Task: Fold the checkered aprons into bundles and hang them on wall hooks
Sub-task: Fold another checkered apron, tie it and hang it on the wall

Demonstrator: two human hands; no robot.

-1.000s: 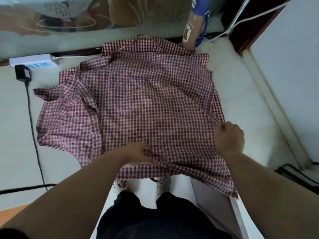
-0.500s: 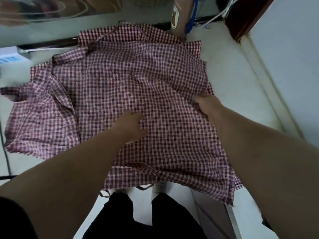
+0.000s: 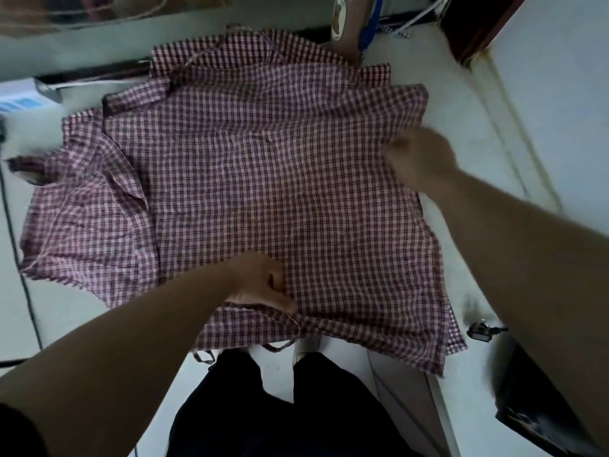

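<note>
Since half a second ago, the right hand (image 3: 420, 156) has gone out from the middle of the cloth to its right edge, and the left hand (image 3: 262, 283) has drawn back toward the near hem.

Head view: the checkered apron (image 3: 280, 179) lies spread flat over the white table (image 3: 468, 127), its near edge hanging past the table's front. More checkered cloth (image 3: 85, 225) sticks out from under it on the left, rumpled. The left hand rests near the hem with its fingers curled in and its thumb laid along the cloth, holding a fold there. The right hand sits at the apron's right edge, where creases run toward it, but it is blurred, so I cannot tell whether its fingers are clamped on the cloth or apart. A thin strap (image 3: 280, 346) loops down from the hem, in front of the person's dark trousers (image 3: 263, 410) and a white shoe (image 3: 304, 349). At the far left a white power strip (image 3: 19, 97) lies on the table, and a black cable (image 3: 21, 258) runs down beside the cloth. A small metal piece (image 3: 481, 331) lies just beside the apron's near right corner.
</note>
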